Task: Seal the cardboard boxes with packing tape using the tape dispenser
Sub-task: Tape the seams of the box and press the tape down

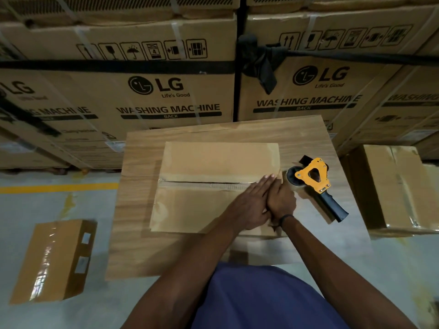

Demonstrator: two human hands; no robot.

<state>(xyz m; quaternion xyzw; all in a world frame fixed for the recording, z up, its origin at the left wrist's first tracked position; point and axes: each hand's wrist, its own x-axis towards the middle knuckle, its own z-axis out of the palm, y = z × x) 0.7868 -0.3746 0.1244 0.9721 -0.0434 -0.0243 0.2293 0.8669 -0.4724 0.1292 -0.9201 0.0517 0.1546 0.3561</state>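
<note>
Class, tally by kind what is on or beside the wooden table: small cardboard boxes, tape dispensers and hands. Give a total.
Small cardboard boxes: 3: on the table, left on the floor, right
Tape dispenser: 1
Hands: 2: left hand, right hand
Total: 6

Stacked washing-machine cartons (pixel 147 91) behind wooden table (pixel 133 233)

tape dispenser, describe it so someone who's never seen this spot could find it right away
Find the wooden table in front of the stacked washing-machine cartons; a flat cardboard box lies on it. The tape dispenser lies on the table just right of that box, beside the person's hands. It is the only yellow-framed thing there, with a black handle.
</note>
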